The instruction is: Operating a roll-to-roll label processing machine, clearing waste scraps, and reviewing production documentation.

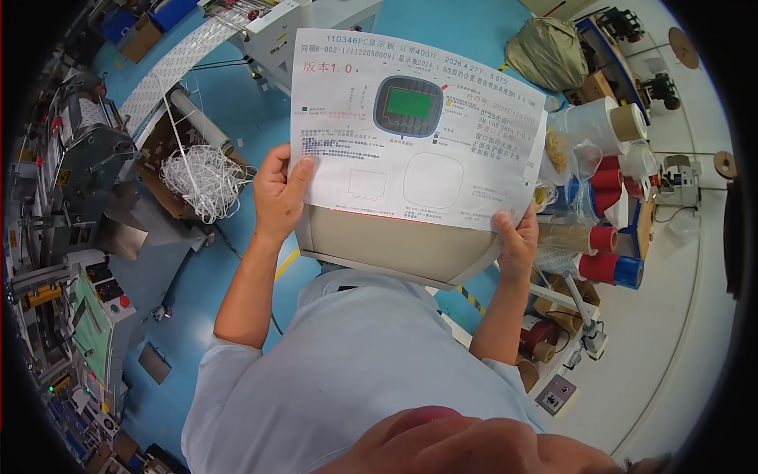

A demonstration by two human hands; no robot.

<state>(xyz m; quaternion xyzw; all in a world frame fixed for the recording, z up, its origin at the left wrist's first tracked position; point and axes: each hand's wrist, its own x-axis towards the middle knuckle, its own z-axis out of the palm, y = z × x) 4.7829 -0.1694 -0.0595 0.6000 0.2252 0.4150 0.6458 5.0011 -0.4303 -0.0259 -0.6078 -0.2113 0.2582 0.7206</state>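
Observation:
Both my hands hold up a white printed sheet (347, 170), with a drawing of a rounded dark frame around a green rectangle, line outlines and rows of text. At its left edge my left hand (278, 193) is closed, the thumb lying on the front of the paper. My right hand (517, 243) pinches the lower right corner, thumb on top. Directly below the sheet shows a beige panel with a pale rim (395, 246); whether my fingers also grip it is hidden. A thin red line runs along the sheet's lower edge.
Machinery with a control panel (99, 292) stands on the left. Near it, a tangle of white strips (204, 182) spills from a carton. On the right are rolls of film (604, 268) on a shelf and a covered bulky bag (546, 54). The floor (197, 304) is blue.

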